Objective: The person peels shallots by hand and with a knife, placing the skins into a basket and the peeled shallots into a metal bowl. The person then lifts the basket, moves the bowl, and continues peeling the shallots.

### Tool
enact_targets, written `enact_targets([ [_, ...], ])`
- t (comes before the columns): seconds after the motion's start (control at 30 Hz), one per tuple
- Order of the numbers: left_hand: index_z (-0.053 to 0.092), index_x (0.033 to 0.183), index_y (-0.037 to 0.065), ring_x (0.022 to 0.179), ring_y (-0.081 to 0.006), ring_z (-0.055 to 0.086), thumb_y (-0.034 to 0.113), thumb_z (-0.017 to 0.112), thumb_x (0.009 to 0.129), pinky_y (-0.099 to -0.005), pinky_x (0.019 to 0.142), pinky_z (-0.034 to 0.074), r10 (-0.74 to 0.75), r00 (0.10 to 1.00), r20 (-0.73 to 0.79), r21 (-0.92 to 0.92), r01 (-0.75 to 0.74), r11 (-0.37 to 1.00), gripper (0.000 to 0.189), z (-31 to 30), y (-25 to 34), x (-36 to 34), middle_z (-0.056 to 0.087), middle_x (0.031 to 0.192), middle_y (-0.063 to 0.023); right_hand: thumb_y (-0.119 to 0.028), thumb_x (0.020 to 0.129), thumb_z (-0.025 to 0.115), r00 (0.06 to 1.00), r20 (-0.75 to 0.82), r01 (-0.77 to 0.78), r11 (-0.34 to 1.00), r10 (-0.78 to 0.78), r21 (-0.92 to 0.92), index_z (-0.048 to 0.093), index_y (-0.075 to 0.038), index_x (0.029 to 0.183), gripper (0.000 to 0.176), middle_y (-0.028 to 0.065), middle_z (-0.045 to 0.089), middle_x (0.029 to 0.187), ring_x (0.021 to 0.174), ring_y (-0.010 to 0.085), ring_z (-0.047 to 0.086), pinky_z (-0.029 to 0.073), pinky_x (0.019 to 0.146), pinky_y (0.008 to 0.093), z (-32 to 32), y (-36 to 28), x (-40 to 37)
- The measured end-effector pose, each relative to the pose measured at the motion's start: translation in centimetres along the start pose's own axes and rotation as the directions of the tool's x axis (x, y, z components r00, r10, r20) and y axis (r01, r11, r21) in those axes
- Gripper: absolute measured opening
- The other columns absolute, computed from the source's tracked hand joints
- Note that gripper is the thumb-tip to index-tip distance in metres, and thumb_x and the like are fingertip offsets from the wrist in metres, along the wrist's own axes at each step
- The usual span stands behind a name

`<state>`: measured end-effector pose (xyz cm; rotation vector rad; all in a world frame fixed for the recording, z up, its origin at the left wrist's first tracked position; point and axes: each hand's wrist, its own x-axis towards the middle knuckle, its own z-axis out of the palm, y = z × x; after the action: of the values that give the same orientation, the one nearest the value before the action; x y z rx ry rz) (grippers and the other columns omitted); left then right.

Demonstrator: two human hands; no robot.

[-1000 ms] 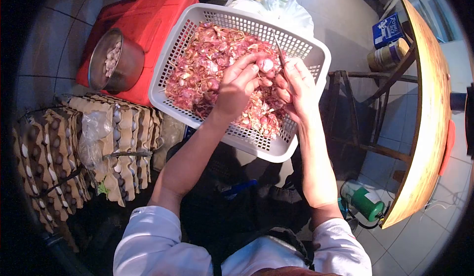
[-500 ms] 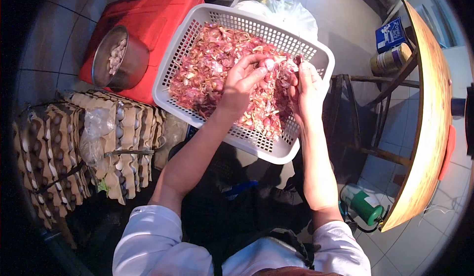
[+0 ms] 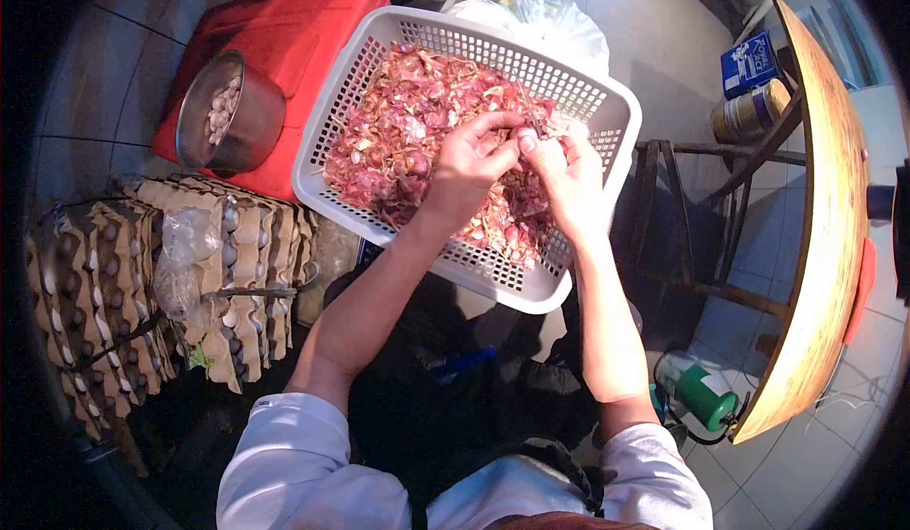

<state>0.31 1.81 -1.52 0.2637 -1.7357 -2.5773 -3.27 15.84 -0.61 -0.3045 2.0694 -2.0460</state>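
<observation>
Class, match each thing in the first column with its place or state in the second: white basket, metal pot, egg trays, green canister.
Column one:
1. white basket
2. metal pot
3. egg trays
4. green canister

Column two:
A. stacked on the person's left
B. standing on the red box
C. filled with reddish-purple skins
D. on the floor by the wooden table, on the person's right

Pairs: 1-C, 2-B, 3-A, 4-D.
</observation>
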Motion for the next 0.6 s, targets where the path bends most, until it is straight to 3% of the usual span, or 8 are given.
enact_targets([
  [0.2, 0.051, 0.118, -0.007, 0.093, -0.0148, 0.064, -0.001, 0.055, 0.09, -0.0262, 0.081, 0.053, 0.056, 0.998, -0.036, 0.029, -0.055, 0.998, 0.029, 0.5, -0.3, -0.3, 0.065, 0.105, -0.0131, -0.021, 0.088, 0.068, 0.999, 0.017, 0.049, 0.994, -0.047, -0.099, 0.062, 0.0, 0.103, 0.026, 0.0137, 0.066, 0.085, 0.082, 0.0181, 0.062, 0.048, 0.075, 0.0335, 0.0, -0.3, 0.0],
  [0.3, 0.056, 0.108, -0.005, 0.089, -0.0079, 0.06, -0.003, 0.058, 0.087, -0.0203, 0.076, 0.049, 0.035, 0.997, -0.072, 0.021, -0.034, 0.999, 0.021, 0.8, -0.1, -0.5, 0.062, 0.097, -0.0047, -0.019, 0.089, 0.068, 0.993, 0.018, 0.119, 0.984, -0.118, -0.13, 0.062, 0.0, 0.104, 0.025, 0.0139, 0.067, 0.086, 0.081, 0.0176, 0.063, 0.049, 0.075, 0.0334, 0.3, -0.1, 0.0],
  [0.4, 0.056, 0.107, -0.005, 0.086, -0.0088, 0.06, -0.003, 0.054, 0.089, -0.0217, 0.073, 0.051, 0.058, 0.995, -0.084, -0.008, -0.059, 0.998, 0.017, 0.8, -0.7, -0.5, 0.062, 0.096, -0.0058, -0.02, 0.089, 0.067, 0.99, 0.024, 0.142, 0.964, -0.14, -0.224, 0.062, 0.0, 0.105, 0.026, 0.0141, 0.067, 0.088, 0.082, 0.0174, 0.063, 0.049, 0.075, 0.0338, 0.4, -0.6, -0.2],
  [0.5, 0.056, 0.106, -0.005, 0.083, -0.0103, 0.061, -0.003, 0.047, 0.091, -0.0238, 0.069, 0.054, 0.067, 0.994, -0.088, 0.157, -0.053, 0.986, 0.017, 0.2, -0.1, -0.7, 0.062, 0.095, -0.0075, -0.018, 0.091, 0.065, 0.998, 0.06, 0.006, 0.996, 0.0, -0.091, 0.062, 0.001, 0.106, 0.024, 0.0107, 0.069, 0.091, 0.083, 0.0163, 0.063, 0.049, 0.075, 0.0322, 0.4, -0.7, -0.4],
  [0.6, 0.056, 0.105, -0.005, 0.082, -0.0121, 0.062, -0.002, 0.044, 0.091, -0.0253, 0.065, 0.055, 0.094, 0.993, -0.077, 0.089, -0.087, 0.992, 0.019, 0.6, -0.1, -0.3, 0.062, 0.096, -0.0088, -0.016, 0.093, 0.062, 0.988, 0.093, -0.134, 0.979, 0.121, 0.152, 0.063, 0.0, 0.104, 0.019, 0.0059, 0.068, 0.09, 0.079, 0.0115, 0.061, 0.048, 0.071, 0.0269, 0.0, -1.3, -0.2],
])
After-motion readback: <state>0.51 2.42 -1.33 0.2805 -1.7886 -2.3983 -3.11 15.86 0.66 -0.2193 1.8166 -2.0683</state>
